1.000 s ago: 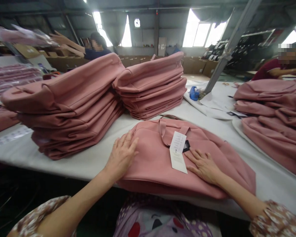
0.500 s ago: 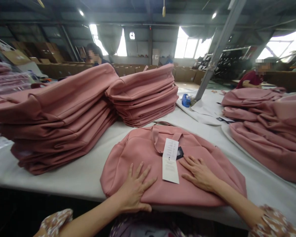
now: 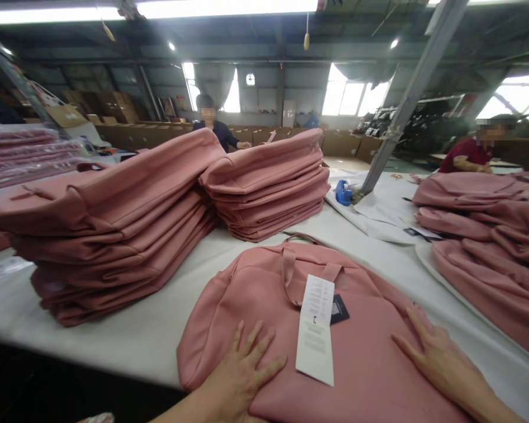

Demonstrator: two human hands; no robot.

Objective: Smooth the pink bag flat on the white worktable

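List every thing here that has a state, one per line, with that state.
pink bag: flat on the white table, handles lying on top.
paper tag: lying on the bag, attached near the handles.
left hand: open, palm down on the bag.
right hand: open, flat on the bag.
left stack of bags: leaning.
middle stack: neat, folded.

Head-worn camera looks forward and down, close over a flat pink fabric bag (image 3: 291, 329) at lower centre; workshop windows fill the upper frame.
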